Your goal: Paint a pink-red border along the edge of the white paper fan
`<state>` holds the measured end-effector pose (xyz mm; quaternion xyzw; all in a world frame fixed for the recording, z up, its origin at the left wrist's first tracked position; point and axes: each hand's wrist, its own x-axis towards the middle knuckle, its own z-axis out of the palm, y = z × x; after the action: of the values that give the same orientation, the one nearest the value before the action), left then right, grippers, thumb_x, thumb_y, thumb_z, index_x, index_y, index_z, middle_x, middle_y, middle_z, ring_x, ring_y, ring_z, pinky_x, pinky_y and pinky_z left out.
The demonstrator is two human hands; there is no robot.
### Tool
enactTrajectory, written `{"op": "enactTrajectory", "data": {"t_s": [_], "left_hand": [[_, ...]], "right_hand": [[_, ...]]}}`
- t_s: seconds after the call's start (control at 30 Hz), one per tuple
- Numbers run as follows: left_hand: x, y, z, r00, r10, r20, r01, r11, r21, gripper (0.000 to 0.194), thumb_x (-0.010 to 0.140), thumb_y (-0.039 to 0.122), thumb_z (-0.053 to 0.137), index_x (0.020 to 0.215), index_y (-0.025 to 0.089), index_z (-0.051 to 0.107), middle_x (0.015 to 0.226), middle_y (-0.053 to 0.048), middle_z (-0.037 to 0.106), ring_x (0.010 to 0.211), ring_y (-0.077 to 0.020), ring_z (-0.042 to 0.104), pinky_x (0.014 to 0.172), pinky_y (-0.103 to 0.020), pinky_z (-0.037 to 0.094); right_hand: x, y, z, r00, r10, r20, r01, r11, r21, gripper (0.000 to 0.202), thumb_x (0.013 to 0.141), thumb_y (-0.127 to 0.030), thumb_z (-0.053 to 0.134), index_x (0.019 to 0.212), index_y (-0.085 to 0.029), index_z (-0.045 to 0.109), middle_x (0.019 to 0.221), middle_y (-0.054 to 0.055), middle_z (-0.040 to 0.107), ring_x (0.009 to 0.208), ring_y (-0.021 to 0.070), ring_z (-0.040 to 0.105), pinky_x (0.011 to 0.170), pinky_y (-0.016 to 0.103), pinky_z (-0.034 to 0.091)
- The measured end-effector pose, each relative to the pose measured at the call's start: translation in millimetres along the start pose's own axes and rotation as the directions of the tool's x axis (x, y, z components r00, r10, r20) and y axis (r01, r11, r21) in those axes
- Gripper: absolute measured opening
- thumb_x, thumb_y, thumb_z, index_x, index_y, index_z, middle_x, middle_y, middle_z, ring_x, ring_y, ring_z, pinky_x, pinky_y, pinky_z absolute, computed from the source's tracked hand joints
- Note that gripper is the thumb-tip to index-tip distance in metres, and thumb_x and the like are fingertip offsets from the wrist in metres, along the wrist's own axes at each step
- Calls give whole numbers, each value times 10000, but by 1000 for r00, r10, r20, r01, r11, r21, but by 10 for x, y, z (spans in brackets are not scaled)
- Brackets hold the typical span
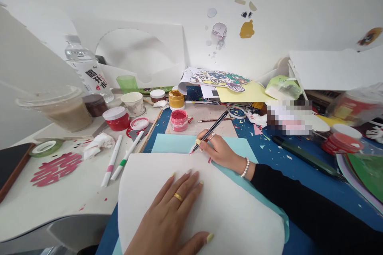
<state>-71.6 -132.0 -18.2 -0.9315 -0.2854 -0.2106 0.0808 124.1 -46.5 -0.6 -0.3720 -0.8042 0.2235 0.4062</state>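
My left hand [175,209] lies flat on a large white sheet of paper [239,215], its fingers stretched out. In a pinch, my right hand [223,152] holds a slim dark paintbrush [216,124], slanted with its pinkish tip down at the sheet's upper edge. Small red marks [209,160] show on the paper by that hand. Under the white sheet lies a light blue sheet [167,142], sticking out at the top and right. An uncapped jar of pinkish-red paint [178,120] stands just beyond, with a second brush [216,120] lying to its right.
At left are a cup of brown drink [64,113], a water bottle [86,67], a red paint jar [116,118], two markers [112,161] and a red paper cutout [56,169]. A yellow paint jar [176,99] stands behind. A dark green cutter-like tool [308,158] lies right.
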Motion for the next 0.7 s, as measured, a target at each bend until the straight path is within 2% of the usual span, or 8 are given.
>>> {"op": "enactTrajectory", "data": {"t_s": [0.7], "left_hand": [[-2,-6,17,1000,-13,15,13,1000,4,661,759,529,452,1303,178,321,1334,-68,380,1206,-231,366,978,-385,359]], "right_hand": [[-15,27,4,997,35,-62,-38,998,-45,131,848,-232,385,759,-182,467,692,14,511,665,141,479,656,273,384]]}}
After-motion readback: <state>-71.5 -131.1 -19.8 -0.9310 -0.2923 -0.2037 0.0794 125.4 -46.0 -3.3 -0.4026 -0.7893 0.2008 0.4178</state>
